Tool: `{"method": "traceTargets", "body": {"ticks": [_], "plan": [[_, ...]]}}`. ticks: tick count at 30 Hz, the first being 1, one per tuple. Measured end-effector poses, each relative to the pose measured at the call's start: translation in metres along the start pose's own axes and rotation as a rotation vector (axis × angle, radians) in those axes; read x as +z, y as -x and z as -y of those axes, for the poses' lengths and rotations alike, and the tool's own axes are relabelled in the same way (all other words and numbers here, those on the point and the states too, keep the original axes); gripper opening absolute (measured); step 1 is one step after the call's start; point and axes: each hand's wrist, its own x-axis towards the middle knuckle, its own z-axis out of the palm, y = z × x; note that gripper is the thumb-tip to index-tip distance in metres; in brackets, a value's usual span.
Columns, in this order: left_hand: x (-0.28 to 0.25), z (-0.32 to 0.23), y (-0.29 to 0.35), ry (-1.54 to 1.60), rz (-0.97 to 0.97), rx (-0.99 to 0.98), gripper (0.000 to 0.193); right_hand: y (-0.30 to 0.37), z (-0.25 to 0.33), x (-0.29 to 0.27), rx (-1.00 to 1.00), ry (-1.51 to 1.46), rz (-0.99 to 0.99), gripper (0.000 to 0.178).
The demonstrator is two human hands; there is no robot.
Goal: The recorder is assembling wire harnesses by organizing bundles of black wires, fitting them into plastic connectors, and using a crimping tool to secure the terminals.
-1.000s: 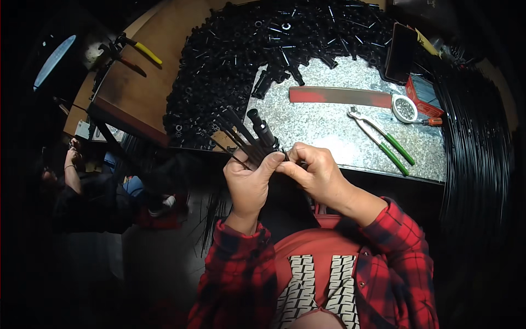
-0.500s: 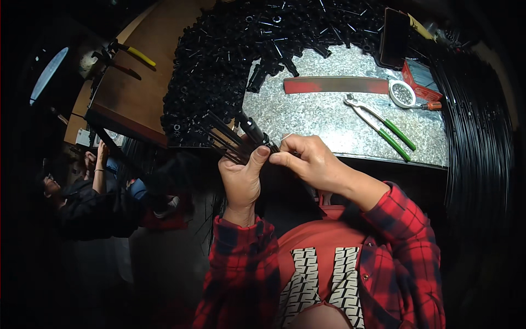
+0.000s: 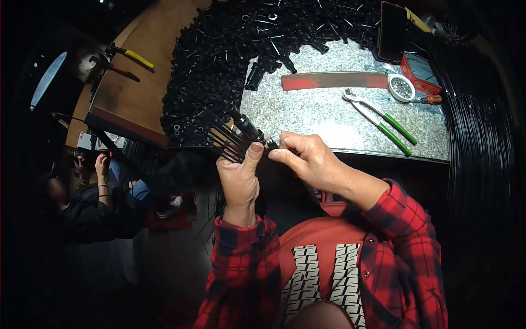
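Observation:
Just off the near edge of the table, both my hands work close together on black parts. My left hand [image 3: 240, 183] is closed round several thin black rods [image 3: 222, 143] that fan out away from me. A dark cylindrical piece [image 3: 249, 129] with a glossy barrel stands out beside the rods, under my left thumb. My right hand [image 3: 315, 163] pinches the near end of this cylindrical piece between thumb and forefinger. What lies inside the left palm is hidden.
A heap of black tubular parts [image 3: 213, 71] covers the table's back and left. Green-handled cutters [image 3: 381, 123], a red-brown strip [image 3: 334, 81], a white dish [image 3: 401, 88] and a screwdriver [image 3: 433, 99] lie rightward. Long black strands [image 3: 476, 126] hang right. Another person [image 3: 101, 192] sits left.
My hands stay on the same parts, with only a slight shift of the fingers. The view has tilted a little. The other person's hands have moved.

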Motion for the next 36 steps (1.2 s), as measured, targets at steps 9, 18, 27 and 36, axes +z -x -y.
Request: {"method": "traceTargets", "body": {"ticks": [9, 18, 27, 36], "plan": [[-0.002, -0.010, 0.002, 0.056, 0.089, -0.063, 0.017, 0.000, -0.005, 0.002, -0.022, 0.033, 0.012, 0.032], [-0.018, -0.004, 0.003, 0.022, 0.113, -0.042, 0.025, -0.008, -0.005, -0.002, 0.039, -0.003, 0.112, 0.032], [-0.012, -0.009, 0.007, -0.098, 0.110, -0.045, 0.020, -0.011, -0.010, -0.004, 0.057, -0.032, 0.148, 0.029], [-0.012, -0.010, 0.007, -0.098, 0.059, -0.028, 0.020, -0.013, -0.013, 0.003, -0.050, -0.018, 0.095, 0.022]]}}
